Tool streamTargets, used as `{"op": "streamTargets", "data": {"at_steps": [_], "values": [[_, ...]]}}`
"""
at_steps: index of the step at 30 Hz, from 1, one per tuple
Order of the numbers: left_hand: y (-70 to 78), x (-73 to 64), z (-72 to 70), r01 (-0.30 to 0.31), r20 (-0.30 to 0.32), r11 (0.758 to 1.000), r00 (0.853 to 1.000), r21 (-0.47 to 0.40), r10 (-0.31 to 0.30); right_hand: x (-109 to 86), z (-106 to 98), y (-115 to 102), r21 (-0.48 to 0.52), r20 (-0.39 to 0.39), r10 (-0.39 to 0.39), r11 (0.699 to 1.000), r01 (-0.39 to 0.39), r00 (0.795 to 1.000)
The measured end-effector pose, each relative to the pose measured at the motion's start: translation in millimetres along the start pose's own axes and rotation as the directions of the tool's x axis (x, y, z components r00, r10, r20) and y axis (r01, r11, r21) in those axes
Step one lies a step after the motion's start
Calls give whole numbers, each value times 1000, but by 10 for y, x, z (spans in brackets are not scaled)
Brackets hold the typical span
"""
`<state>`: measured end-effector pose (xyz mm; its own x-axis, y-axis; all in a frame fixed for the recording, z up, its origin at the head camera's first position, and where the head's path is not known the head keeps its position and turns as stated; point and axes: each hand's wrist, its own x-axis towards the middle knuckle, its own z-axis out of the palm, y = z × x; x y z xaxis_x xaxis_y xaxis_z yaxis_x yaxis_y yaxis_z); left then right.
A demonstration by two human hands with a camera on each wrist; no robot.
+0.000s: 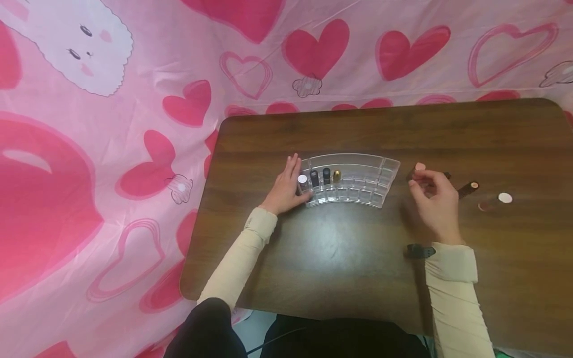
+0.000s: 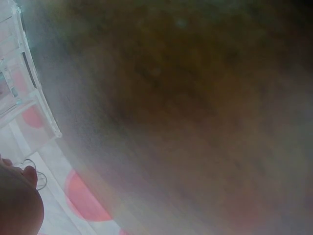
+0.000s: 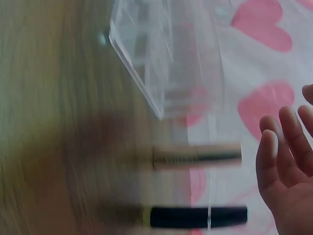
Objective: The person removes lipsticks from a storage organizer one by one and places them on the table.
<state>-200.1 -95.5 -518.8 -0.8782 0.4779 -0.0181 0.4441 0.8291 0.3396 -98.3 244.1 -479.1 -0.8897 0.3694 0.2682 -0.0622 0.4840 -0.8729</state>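
A clear acrylic lipstick organizer (image 1: 353, 159) stands mid-table, with a white-topped tube (image 1: 303, 180), two dark tubes (image 1: 327, 175) and a gold tube (image 1: 337, 175) in its left slots. My left hand (image 1: 284, 189) rests against its left end, fingers straight and thumb by the front edge. To the right of the organizer, my right hand (image 1: 434, 201) hovers beside a pink-topped lipstick tube (image 1: 420, 166). In the right wrist view the fingers (image 3: 267, 159) are loosely bent and hold nothing, close to an upright rose-gold tube (image 3: 195, 156) and a black tube (image 3: 195, 217).
Farther right on the wooden table (image 1: 331, 278) stand a dark tube with a gold-ringed top (image 1: 468, 189) and a white-capped tube (image 1: 505, 198). A pink heart-print cloth (image 1: 250, 30) hangs behind and to the left. The left wrist view is mostly blurred.
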Motion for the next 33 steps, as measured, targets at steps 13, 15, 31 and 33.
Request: {"op": "streamTargets", "data": {"at_steps": [13, 15, 31, 33], "values": [[-12, 8, 9, -9, -4, 1000, 1000, 6, 9, -124, 528, -100, -23, 298, -162, 984, 176, 941], [-13, 11, 14, -7, -5, 1000, 1000, 2, 7, -141, 602, -125, -16, 332, -174, 982, 190, 927], [-13, 9, -16, -24, 5, 1000, 1000, 1, 24, -113, 908, -278, -37, 435, -181, 975, 218, 882], [-11, 11, -14, -24, 5, 1000, 1000, 0, 24, -93, 935, -299, -49, 430, -180, 974, 222, 885]]}}
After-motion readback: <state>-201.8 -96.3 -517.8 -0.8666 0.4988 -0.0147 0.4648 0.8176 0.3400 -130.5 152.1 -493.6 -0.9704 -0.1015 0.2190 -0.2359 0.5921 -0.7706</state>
